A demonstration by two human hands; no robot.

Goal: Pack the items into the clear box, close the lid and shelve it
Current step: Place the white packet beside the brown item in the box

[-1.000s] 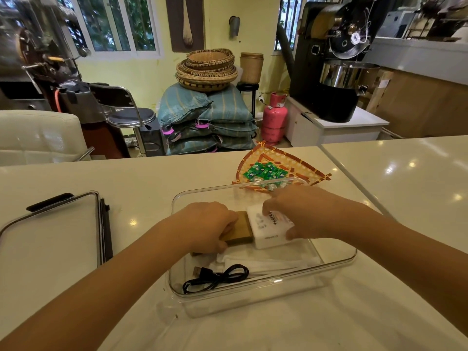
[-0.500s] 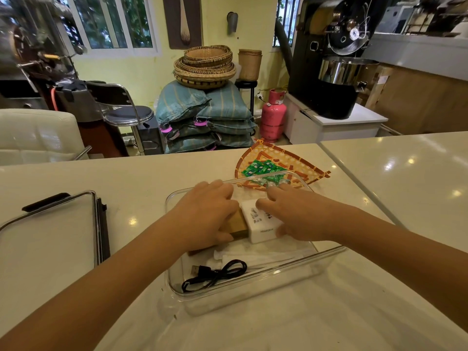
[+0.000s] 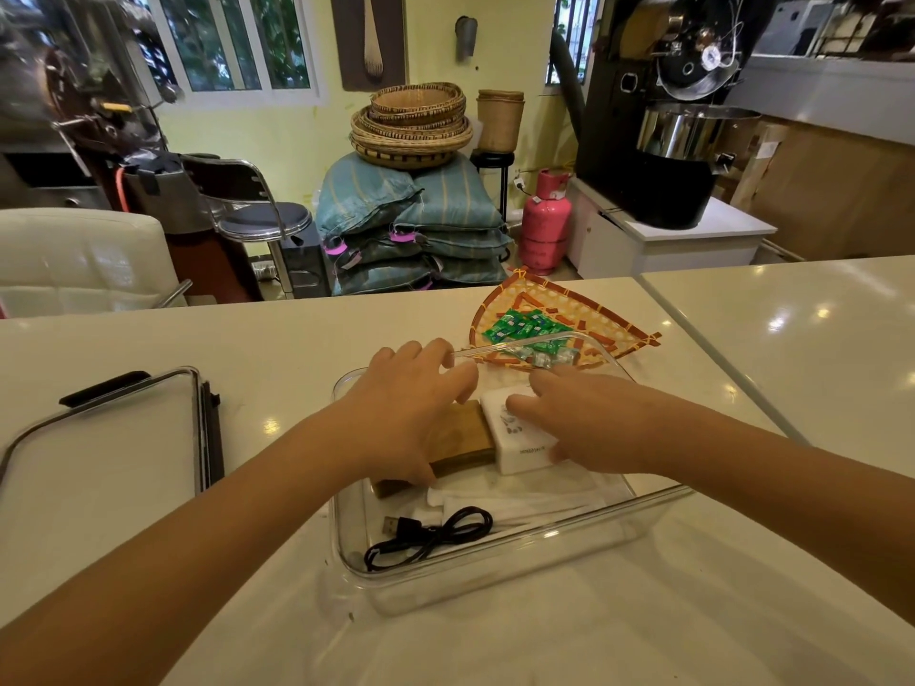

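Note:
The clear box (image 3: 500,581) sits on the white counter in front of me. Inside it, my left hand (image 3: 411,413) lies over a brown wooden block (image 3: 468,435), thumb on its near edge and fingers stretched to the far rim. My right hand (image 3: 589,423) covers a white box (image 3: 520,450) beside the block, fingers on top, thumb at its near corner. A coiled black USB cable (image 3: 431,534) and white folded material (image 3: 539,502) lie at the near side of the clear box. The box's lid (image 3: 99,467) rests flat on the counter at left.
A woven fan-shaped tray (image 3: 599,314) with several green candies (image 3: 525,329) lies just behind the clear box. A seam divides the counter from another counter (image 3: 792,349) at right. Beyond the counter are a stool (image 3: 262,220), stacked sacks (image 3: 416,230) and a pink gas cylinder (image 3: 544,220).
Both hands have slid the brown block and white box toward the far side of the clear box. My left fingers have stretched out from a curled grip to the far rim.

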